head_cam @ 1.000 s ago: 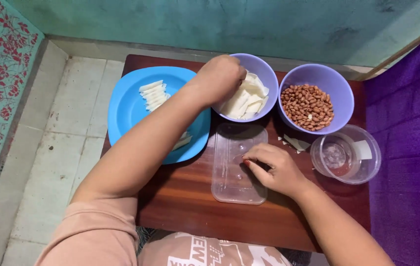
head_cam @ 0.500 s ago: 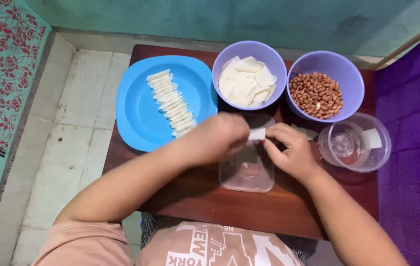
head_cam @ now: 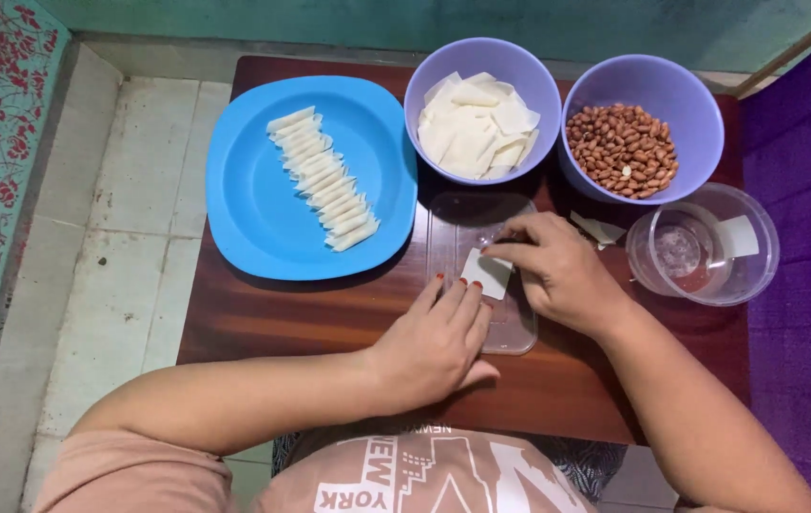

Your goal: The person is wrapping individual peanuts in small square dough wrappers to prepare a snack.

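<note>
Both hands met over the clear plastic lid [head_cam: 481, 285] lying flat on the dark wooden worktop [head_cam: 329, 323], which served as a smooth, wipeable base for the work. On it lay a small white wrapper square [head_cam: 487, 273], thin, pale and soft-looking, set with one corner toward the person. The left hand [head_cam: 434, 342] rested flat, its fingers [head_cam: 457, 296] stretched out narrow and together, tips pinning the square's near edge so it would not slide. The right hand [head_cam: 557, 275] curled over from the other side, thumb and forefinger pinched at the square's far corner, apparently pressing something small there; what lay under them could not be told. Supplies sat close within reach: a lilac bowl [head_cam: 481, 109] heaped with more limp white squares, another lilac bowl [head_cam: 657, 128] full of glossy brown peanuts, and a clear round tub [head_cam: 705, 244] at the right. Left of it all, a blue plate [head_cam: 263, 209] carried a neat overlapping row of finished slim rolls [head_cam: 322, 179], lined up diagonally.
</note>
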